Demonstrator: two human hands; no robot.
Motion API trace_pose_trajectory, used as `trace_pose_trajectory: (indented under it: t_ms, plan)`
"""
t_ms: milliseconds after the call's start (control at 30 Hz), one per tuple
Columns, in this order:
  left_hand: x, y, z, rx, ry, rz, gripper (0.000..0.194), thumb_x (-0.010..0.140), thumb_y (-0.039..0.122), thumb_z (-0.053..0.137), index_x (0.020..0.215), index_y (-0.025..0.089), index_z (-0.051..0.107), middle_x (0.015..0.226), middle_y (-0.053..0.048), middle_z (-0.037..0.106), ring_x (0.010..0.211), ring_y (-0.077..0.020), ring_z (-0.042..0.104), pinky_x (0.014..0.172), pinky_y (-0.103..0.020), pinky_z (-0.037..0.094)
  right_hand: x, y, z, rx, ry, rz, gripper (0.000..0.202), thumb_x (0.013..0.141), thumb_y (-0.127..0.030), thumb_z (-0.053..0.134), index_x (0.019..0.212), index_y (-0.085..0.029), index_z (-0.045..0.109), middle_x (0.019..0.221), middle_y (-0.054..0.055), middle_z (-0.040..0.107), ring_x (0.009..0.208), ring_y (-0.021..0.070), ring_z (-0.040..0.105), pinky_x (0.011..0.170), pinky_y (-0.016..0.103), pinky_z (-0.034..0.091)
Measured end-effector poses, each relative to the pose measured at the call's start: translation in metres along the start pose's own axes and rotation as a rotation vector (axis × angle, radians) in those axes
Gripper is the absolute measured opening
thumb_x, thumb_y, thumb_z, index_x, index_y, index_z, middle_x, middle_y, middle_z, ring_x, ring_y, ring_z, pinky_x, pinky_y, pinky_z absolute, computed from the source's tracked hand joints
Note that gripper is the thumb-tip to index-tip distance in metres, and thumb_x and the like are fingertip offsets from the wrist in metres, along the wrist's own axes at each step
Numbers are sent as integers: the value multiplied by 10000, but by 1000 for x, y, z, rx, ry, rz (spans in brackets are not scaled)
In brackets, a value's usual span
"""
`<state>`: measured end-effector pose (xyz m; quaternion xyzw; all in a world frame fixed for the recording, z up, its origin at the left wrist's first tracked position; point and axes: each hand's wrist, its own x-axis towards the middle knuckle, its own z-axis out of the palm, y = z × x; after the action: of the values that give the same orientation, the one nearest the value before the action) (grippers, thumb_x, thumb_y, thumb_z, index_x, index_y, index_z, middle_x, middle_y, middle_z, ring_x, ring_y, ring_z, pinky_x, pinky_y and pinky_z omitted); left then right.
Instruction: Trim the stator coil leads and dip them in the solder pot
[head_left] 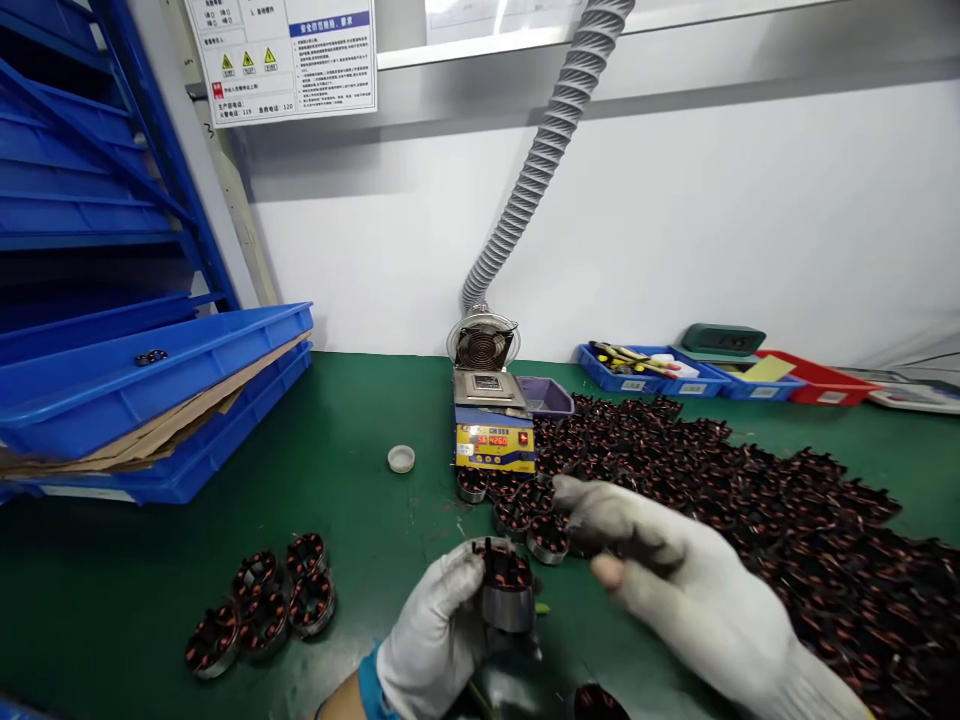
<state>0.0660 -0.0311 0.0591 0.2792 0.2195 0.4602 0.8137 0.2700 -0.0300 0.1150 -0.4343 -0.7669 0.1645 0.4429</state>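
My left hand [442, 625], in a white glove with a blue cuff, is closed around a motor stator [508, 590], a grey metal ring with black insulation and copper windings. The stator is upright, its winding side up. To the right, my right hand [660, 560], also gloved, is open, with its thumb apart and bare at the tip. Its fingertips are beside a few stators [547, 535] in front of the heater; whether they touch is unclear. Something thin and green shows partly behind the held stator. Another stator [596, 702] is cut off at the bottom edge.
Several stators [262, 620] stand at left on the green table [360, 500]. A large pile of stators [750, 500] covers the right. A yellow-and-blue digital heating unit [495, 440] sits under a grey duct hose [540, 150]. Blue trays [172, 370], a small white lid [401, 459] and tool bins [634, 378] surround it.
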Motion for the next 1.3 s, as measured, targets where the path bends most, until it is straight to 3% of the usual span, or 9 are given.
trace_pose_trajectory:
  t_ms: [167, 367, 533, 633, 767, 867, 1033, 1200, 1300]
  plan:
    - [0, -2, 12, 369, 76, 272, 506, 631, 383, 899, 1002, 176, 626, 966, -82, 689, 858, -182, 661, 797, -280, 541, -57, 31, 45, -269, -96, 263, 802, 660, -233, 726, 1428, -307, 506, 1353, 48, 623, 1180, 306, 631, 907, 354, 606]
    - [-4, 1, 13, 860, 72, 477, 454, 629, 335, 832, 1006, 187, 627, 1002, -101, 698, 908, -240, 675, 817, -320, 533, -68, 39, 69, -212, 53, 108, 612, 821, -262, 653, 1415, -226, 508, 1359, 78, 619, 1212, 253, 612, 981, 311, 561]
    - [-10, 13, 8, 1368, 74, 614, 204, 767, 287, 690, 643, 191, 558, 606, 12, 562, 552, -129, 503, 536, -237, 377, -51, 38, 53, -200, 150, -130, 474, 758, -166, 623, 1229, -217, 606, 1161, 93, 718, 1053, 253, 700, 947, 361, 585]
    - [-20, 21, 4, 1219, 34, 608, 246, 848, 212, 577, 611, 190, 516, 580, 25, 527, 533, -112, 482, 528, -224, 371, -50, 45, 49, -254, 150, -126, 426, 718, -146, 608, 1135, -229, 635, 1122, 98, 719, 1036, 293, 700, 919, 427, 599]
    - [-23, 31, 0, 952, 246, 630, 236, 910, 250, 554, 680, 197, 550, 638, 16, 560, 584, -128, 531, 579, -228, 439, -52, 47, 49, -347, 152, -81, 491, 679, -123, 571, 1157, -234, 592, 1140, 97, 694, 1068, 304, 680, 939, 468, 585]
    - [-12, 25, 2, 1083, 290, 564, 97, 855, 286, 615, 849, 189, 612, 788, -18, 634, 720, -164, 588, 679, -260, 477, -46, 35, 48, -406, 160, -204, 554, 672, -80, 490, 1208, -218, 530, 1112, 89, 692, 1095, 263, 666, 952, 414, 578]
    - [0, 12, 2, 1302, 254, 435, 244, 848, 295, 528, 626, 194, 514, 604, 10, 537, 583, -137, 476, 570, -249, 390, -38, 23, 44, -480, 125, -311, 641, 612, -55, 435, 1233, -202, 497, 1037, 80, 688, 1061, 251, 663, 903, 394, 588]
    - [-6, 28, -4, 992, 522, 641, 238, 845, 334, 582, 657, 191, 551, 599, 26, 522, 552, -121, 495, 536, -216, 432, -44, 40, 43, -504, 99, -178, 588, 593, -79, 491, 1168, -198, 512, 1138, 109, 660, 1149, 282, 613, 985, 447, 524]
    - [-4, 34, -5, 914, 533, 660, 269, 855, 352, 586, 643, 188, 571, 595, 15, 556, 559, -124, 533, 558, -211, 464, -37, 45, 40, -526, -36, 118, 545, 603, -80, 523, 1135, -193, 553, 1213, 112, 653, 1125, 273, 633, 900, 385, 544]
